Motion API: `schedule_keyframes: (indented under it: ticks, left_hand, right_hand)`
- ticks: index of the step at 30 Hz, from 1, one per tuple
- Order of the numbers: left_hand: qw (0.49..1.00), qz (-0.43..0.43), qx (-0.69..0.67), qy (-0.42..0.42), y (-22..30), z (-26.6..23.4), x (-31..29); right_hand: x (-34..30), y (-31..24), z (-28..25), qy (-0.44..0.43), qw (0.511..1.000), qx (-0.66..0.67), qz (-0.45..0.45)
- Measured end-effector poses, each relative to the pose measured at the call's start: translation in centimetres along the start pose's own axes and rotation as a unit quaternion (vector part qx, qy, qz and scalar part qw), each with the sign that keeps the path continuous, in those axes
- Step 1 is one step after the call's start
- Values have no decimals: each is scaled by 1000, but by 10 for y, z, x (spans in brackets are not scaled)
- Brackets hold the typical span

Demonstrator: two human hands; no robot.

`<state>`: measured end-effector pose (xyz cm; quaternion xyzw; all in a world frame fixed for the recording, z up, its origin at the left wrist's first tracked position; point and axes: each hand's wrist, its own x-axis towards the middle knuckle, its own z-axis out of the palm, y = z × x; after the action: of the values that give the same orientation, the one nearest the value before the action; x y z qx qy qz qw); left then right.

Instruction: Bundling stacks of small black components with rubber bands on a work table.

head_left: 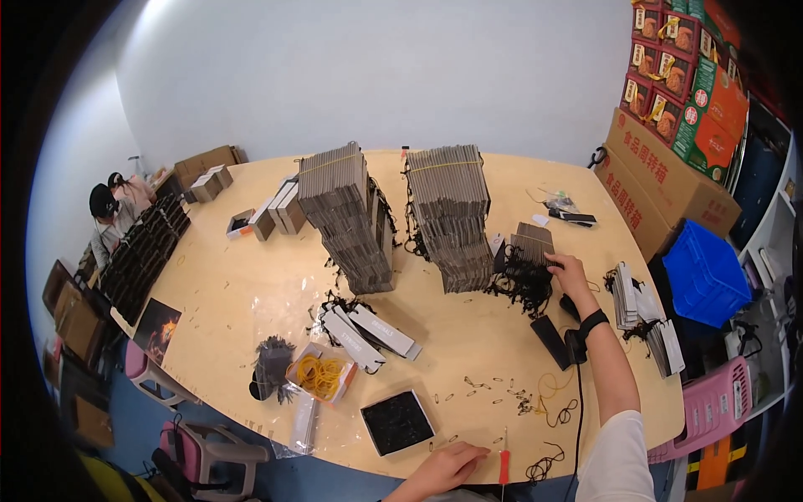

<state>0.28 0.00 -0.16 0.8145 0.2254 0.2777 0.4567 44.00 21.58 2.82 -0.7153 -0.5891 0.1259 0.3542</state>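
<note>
A short stack of grey-brown card-like pieces (532,243) stands on the surface (468,335), right of the centre, with tangled black cords (535,293) at its near side. The right hand (570,274) touches the stack's right edge; its fingers are bent, and whether they grip a piece cannot be told. The left hand (452,465) is at the near edge, fingers loosely curled, beside a red-handled tool (504,467); whether it holds anything small cannot be determined. Two tall stacks of similar pieces, the nearer (452,217) and the farther (339,209) from the right hand, stand to the left, each with a yellow band across its top. White packs (355,339) nearer the person bear dark lettering. Yellow rubber bands (320,374) fill a small box. At right, brown cartons (669,188) carry large red characters; red boxes (661,67) above bear pale printed labels and food pictures. A blue crate (707,272) stands beside the surface.
</note>
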Motion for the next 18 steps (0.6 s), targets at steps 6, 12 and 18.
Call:
schedule_keyframes:
  ticks: [6, 12, 18]
  left_hand:
    - [999, -22, 9, -22, 8, -2, 5]
    - [999, -27, 26, -3, 13, -1, 8]
    - [999, 7, 50, 20, 11, 4, 3]
  right_hand:
    - [-3, 4, -2, 7, 999, 24, 20]
    - [-6, -67, 16, -6, 976, -208, 57]
    - [10, -103, 58, 77, 930, -287, 216]
